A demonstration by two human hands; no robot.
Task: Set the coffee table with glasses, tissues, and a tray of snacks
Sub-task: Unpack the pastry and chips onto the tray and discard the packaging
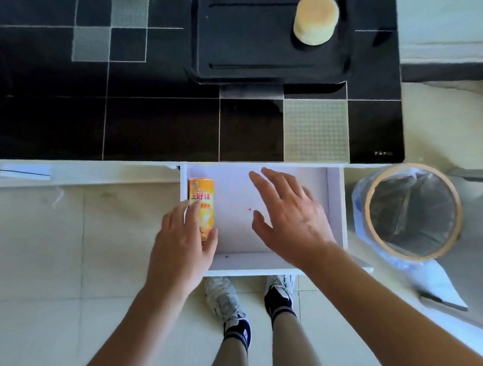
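An orange snack can lies in the left part of an open white drawer under the black coffee table. My left hand rests on the can's near end, fingers curled around it. My right hand hovers over the drawer's middle with fingers spread and nothing in it. A black tray sits at the table's far side, with a pale yellow round cake in its right corner. No glasses or tissues are in view.
A round bin with a wooden rim and a plastic liner stands right of the drawer. My feet in white shoes are just below the drawer front. Pale floor tiles lie to the left.
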